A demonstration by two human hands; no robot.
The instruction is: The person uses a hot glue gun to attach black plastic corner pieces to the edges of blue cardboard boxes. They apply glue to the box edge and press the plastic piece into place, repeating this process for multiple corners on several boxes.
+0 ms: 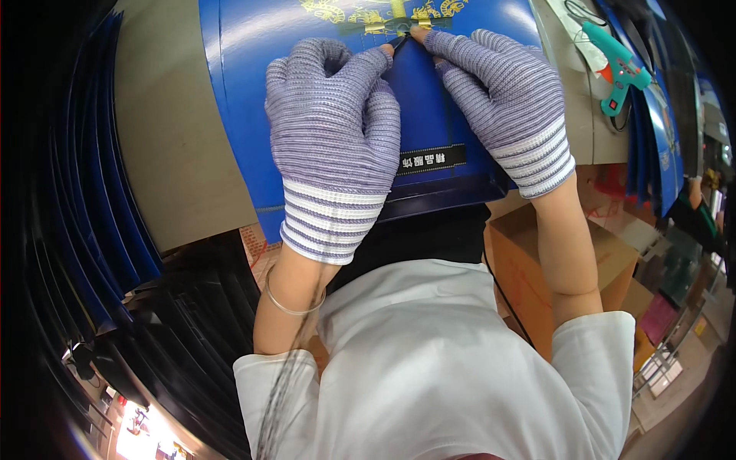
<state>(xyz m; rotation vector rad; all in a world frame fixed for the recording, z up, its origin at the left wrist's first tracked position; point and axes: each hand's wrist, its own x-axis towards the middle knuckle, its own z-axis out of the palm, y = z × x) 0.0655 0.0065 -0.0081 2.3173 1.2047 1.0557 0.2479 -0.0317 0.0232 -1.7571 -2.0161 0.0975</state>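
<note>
A flat blue cardboard box [253,92] with gold ornament print near its top lies on the grey table [161,153] in front of me. Both my hands wear purple striped knit gloves with open fingertips. My left hand [331,123] rests on the box, its fingertips pinching a thin dark strip [400,42] near the gold print. My right hand [502,100] lies beside it, its fingertips on the same strip from the right. A small black label [433,159] sits on the box between my wrists.
A teal glue gun [621,73] lies on the table at the upper right. Stacks of flat blue boxes [100,199] stand at the left, more at the right [652,130]. Brown cartons [537,268] sit below the table on the right.
</note>
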